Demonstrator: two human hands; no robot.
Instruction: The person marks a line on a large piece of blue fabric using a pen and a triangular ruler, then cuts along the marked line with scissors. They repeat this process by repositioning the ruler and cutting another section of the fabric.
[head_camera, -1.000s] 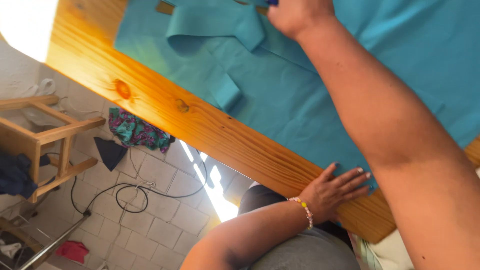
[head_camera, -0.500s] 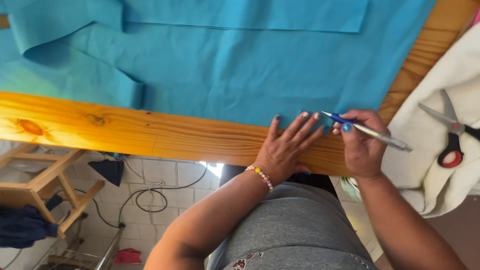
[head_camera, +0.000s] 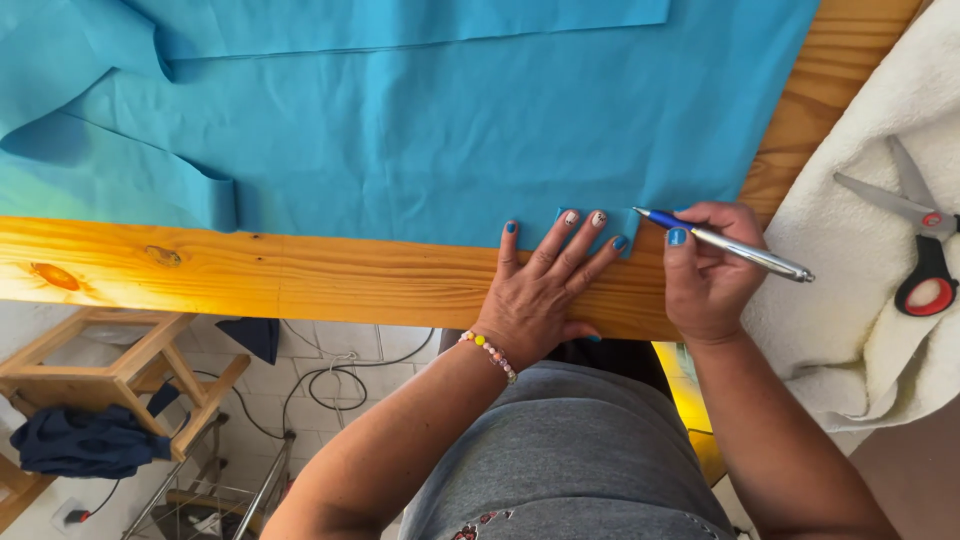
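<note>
Down at the lower middle of the frame, the left hand (head_camera: 545, 290) lies flat with fingers spread, pressing the near edge of the blue fabric (head_camera: 450, 130) onto the wooden table (head_camera: 250, 275). Just right of it, the right hand (head_camera: 708, 270) is closed around a silver and blue pen (head_camera: 725, 245), tip at the cloth's corner. Scissors (head_camera: 915, 240) on white towelling (head_camera: 860, 330) are cut off by the right edge; the fabric runs past the top.

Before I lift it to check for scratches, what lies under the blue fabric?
The large blue fabric sheet lies on an orange-brown wooden table, bare along its near edge. The left hand presses the fabric's edge down. The tabletop beneath the fabric is covered.
</note>
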